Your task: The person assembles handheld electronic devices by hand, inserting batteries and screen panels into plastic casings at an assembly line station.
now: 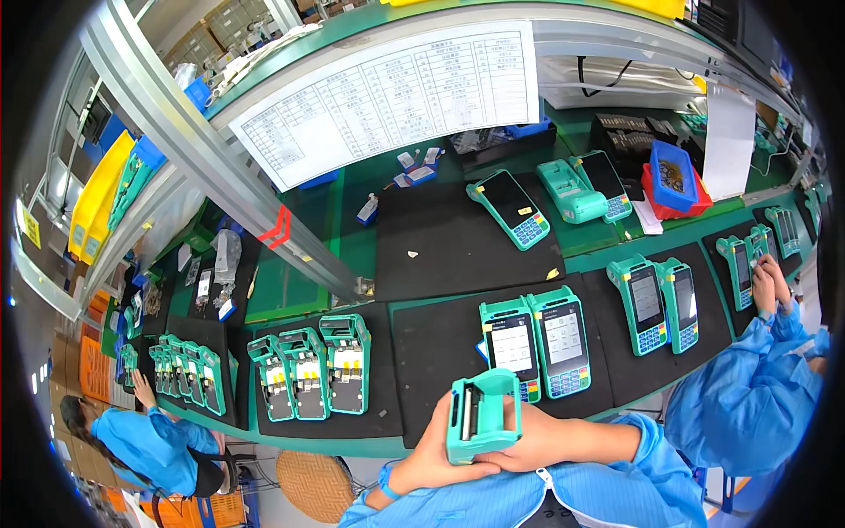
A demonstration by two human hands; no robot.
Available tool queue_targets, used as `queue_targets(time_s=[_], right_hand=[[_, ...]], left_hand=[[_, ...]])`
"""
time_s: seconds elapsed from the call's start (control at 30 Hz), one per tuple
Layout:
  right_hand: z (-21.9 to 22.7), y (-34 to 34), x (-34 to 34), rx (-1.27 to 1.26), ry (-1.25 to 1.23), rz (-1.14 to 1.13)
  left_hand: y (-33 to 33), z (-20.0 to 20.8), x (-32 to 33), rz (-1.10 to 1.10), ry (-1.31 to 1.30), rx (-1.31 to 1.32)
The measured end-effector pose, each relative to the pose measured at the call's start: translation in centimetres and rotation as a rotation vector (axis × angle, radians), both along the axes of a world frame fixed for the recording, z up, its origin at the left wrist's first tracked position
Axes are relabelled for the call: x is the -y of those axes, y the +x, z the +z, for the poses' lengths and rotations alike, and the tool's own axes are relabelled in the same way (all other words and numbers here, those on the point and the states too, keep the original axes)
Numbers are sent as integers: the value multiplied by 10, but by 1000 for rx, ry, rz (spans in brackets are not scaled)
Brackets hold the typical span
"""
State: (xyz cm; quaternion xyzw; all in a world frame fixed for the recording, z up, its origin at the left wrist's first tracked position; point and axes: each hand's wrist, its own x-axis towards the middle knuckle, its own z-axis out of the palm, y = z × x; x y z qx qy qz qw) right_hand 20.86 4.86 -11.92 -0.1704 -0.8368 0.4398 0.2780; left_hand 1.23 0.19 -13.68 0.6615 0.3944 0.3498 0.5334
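Close in front of my body I hold a teal card payment terminal (488,385) upright in both hands, its printer end facing up with the paper compartment open. My left hand (429,456) is wrapped around its left side. My right hand (544,437) grips the right side, the fingers partly hidden behind it. Just beyond lie two terminals on the black mat, the left one (510,345) partly covered by the held one and the right one (562,339) fully visible. Both have lit screens with icons.
Terminals with exposed insides (348,363) lie to the left. A pair with lit screens (647,304) sits on the right, more (508,207) farther back. Co-workers in blue sit on both sides. A metal post (194,132), a hanging paper chart (396,97) and a blue bin (673,176) stand beyond.
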Motion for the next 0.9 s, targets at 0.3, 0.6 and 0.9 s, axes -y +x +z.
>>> queue_targets(time_s=[0.3,0.6,0.9], right_hand=[[4,2,15,-1,187,-166],[57,53,-29,15,72,-258],[36,-56,-211,-577,-1152,-706]], left_hand=[[-13,-34,11,-61,-245,175],[-33,-17,10,114,-117,534],[-12,-63,-52,773,46,133]])
